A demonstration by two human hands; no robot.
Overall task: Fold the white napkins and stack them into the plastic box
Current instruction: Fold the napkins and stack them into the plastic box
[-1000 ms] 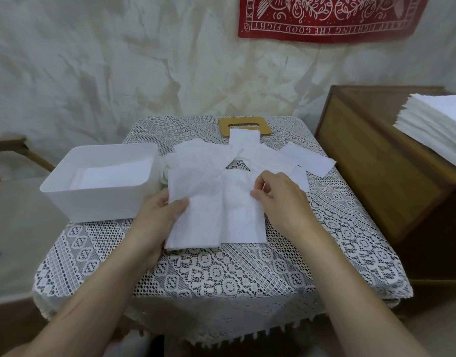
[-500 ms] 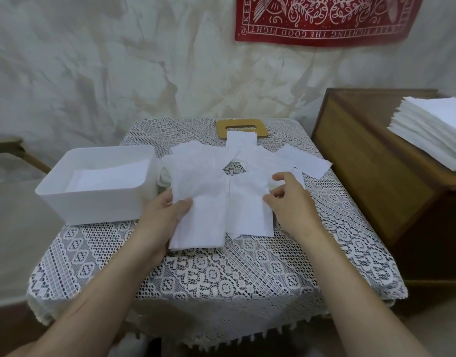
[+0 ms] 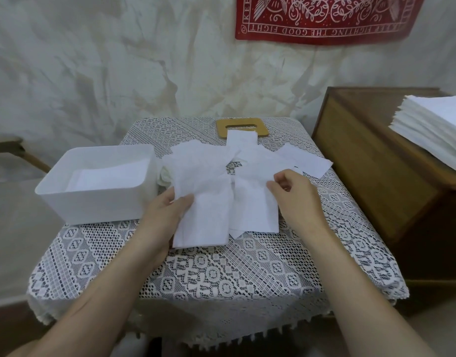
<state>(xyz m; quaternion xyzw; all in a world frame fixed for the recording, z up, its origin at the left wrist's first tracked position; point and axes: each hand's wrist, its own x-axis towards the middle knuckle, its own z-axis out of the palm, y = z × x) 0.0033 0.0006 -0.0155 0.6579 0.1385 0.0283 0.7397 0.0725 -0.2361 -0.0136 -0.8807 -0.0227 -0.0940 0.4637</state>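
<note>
Several loose white napkins (image 3: 208, 173) lie in an overlapping heap on the lace-covered table (image 3: 221, 274). My left hand (image 3: 167, 215) grips the left edge of the nearest napkin (image 3: 203, 217), thumb on top. My right hand (image 3: 296, 194) pinches the upper right edge of the napkin beside it (image 3: 252, 210) between thumb and fingertips. The white plastic box (image 3: 98, 202) stands at the table's left, with folded napkins (image 3: 108, 176) lying flat inside it.
A wooden lid with a slot (image 3: 242, 127) lies at the table's far edge, partly under a napkin. A wooden cabinet (image 3: 376, 176) at the right carries a tall stack of napkins (image 3: 433, 124). A red banner (image 3: 324, 19) hangs on the wall.
My right hand has moved right and up along the napkin's edge and now pinches it. My left hand keeps its grip on the near napkin.
</note>
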